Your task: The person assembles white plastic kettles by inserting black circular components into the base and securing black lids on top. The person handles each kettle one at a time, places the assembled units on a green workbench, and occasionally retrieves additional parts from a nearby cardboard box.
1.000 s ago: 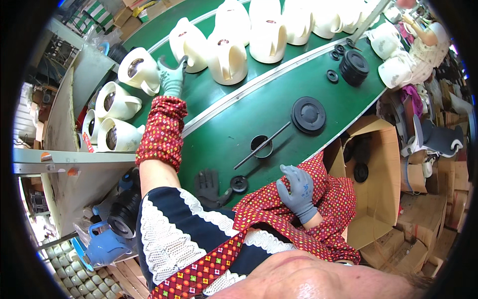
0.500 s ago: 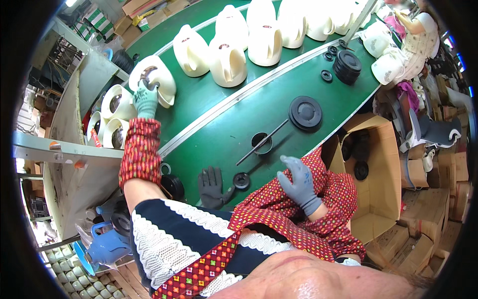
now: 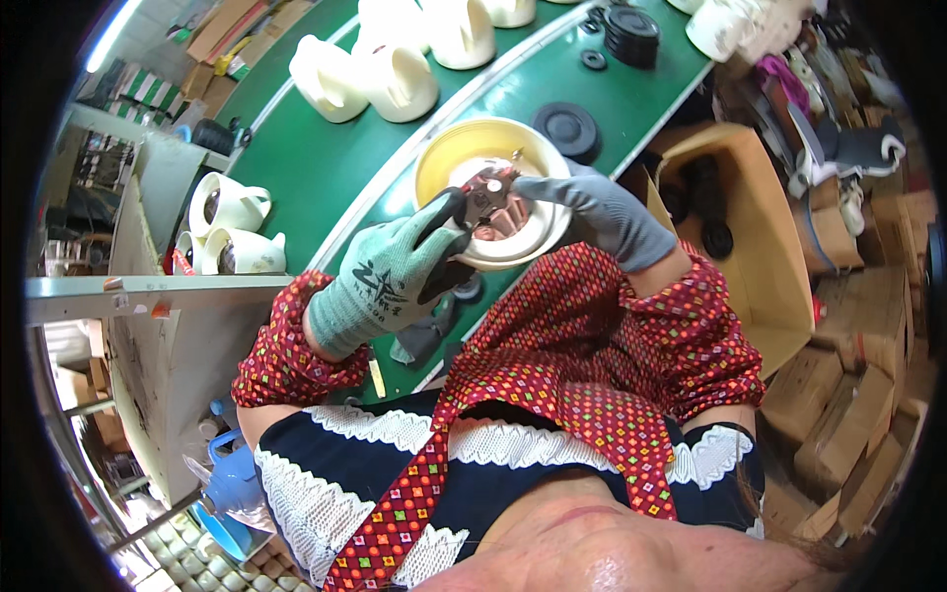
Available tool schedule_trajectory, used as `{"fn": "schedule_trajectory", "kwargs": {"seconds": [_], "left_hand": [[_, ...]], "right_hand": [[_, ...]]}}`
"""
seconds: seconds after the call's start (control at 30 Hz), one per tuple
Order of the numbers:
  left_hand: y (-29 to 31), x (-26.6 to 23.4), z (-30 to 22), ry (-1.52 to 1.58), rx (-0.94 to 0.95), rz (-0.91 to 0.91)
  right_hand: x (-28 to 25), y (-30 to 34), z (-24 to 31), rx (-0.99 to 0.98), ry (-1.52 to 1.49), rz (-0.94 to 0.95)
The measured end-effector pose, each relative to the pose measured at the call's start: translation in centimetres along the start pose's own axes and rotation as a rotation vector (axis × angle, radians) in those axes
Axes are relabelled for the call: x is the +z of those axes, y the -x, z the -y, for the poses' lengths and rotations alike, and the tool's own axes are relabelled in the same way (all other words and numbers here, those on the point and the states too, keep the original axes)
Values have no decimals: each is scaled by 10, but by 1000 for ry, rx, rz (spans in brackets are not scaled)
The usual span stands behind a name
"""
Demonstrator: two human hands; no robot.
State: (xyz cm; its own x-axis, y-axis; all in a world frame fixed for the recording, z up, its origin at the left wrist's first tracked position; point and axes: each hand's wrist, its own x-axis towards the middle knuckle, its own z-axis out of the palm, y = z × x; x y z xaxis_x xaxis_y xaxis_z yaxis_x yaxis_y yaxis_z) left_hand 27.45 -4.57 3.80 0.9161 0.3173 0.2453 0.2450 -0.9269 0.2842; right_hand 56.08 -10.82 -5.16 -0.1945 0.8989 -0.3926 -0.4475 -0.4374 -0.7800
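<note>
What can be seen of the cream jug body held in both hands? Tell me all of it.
The jug body is cream plastic by its look, round, tipped so its open end faces the camera, showing a yellow inner wall and a pale base with a small reddish metal part at the middle. It is held above the green belt. The left hand grips its lower left rim; the right hand reaches inside it.

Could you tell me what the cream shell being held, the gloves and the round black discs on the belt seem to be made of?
Cream shell: apparently moulded plastic, smooth with a slight sheen, yellowish inside. The left hand wears a grey-green knit glove with a dark coated palm, probably rubber; the right hand a grey knit one. Black discs: matt, likely rubber or plastic.
</note>
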Motion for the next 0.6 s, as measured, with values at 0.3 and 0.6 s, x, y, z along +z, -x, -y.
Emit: {"fn": "schedule_trajectory", "kwargs": {"seconds": [0.3,0.6], "left_hand": [[-14,130,59,1252,-537,-244],[102,268,91,2014,-939,182]], "right_hand": [[-128,112,-107,-351,-550,76],[-78,55,-76,-427,287,143]]}}
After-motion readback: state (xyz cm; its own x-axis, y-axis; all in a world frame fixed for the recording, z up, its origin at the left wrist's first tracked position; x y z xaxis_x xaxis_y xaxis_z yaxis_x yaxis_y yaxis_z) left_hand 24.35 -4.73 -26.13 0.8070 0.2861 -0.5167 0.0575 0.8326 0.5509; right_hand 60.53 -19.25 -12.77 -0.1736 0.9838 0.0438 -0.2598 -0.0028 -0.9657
